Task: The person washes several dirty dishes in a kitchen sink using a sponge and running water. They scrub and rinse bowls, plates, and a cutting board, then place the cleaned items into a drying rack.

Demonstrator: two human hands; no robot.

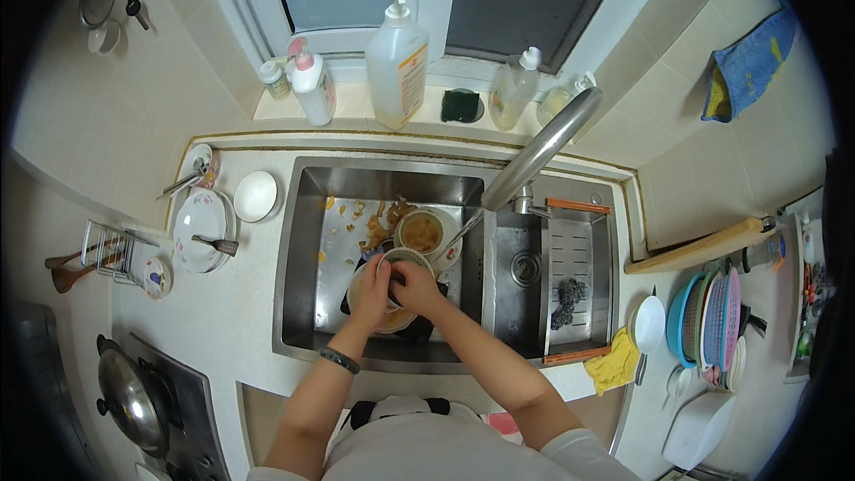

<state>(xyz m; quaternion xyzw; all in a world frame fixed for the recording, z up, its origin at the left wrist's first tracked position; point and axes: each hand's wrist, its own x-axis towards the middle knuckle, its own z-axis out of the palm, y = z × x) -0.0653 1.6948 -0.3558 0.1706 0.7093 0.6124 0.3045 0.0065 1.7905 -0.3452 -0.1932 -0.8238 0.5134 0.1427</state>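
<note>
Over the large basin of a stainless steel sink point(288, 267), my left hand point(371, 294) grips the near left side of a round bowl point(405, 254). My right hand point(414, 290) is at the same bowl, its fingers bent over a dark thing inside that I cannot make out. Below my hands are more dishes, partly hidden, with yellowish liquid. Just behind, a bowl of cloudy liquid point(422, 231) stands on a pale plate. Water runs from the faucet point(544, 147) beside it. Brown and yellow food scraps point(381, 224) lie on the basin floor.
Left of the sink are a white bowl point(256, 196) and stacked plates point(200, 230). The smaller basin holds a rack with a steel wool scourer point(568, 304). A yellow cloth point(613, 361) and colored baskets point(711, 321) are at right; pump bottles point(399, 73) line the windowsill.
</note>
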